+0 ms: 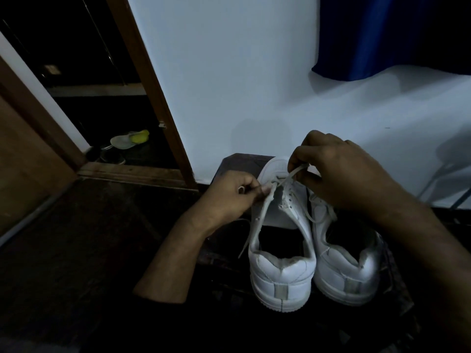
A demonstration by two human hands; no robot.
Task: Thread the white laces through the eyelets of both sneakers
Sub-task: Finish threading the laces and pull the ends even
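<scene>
Two white sneakers stand side by side on a dark surface, heels toward me. On the left sneaker (280, 273) a white lace (293, 174) crosses near the toe end of the eyelets. My left hand (229, 194) pinches the lace's left strand beside the eyelet row. My right hand (339, 171) pinches the other strand above the toe, pulling it up. A loose length of lace trails down the left side of this shoe. The right sneaker (349, 266) is partly hidden under my right forearm; a lace lies across its upper part.
A pale wall rises just behind the shoes. A wooden door frame (155, 98) opens to a dark room at the left, with a yellow-and-white shoe (130, 140) on its floor. A blue curtain (369, 39) hangs at the upper right. The floor to the left is dark.
</scene>
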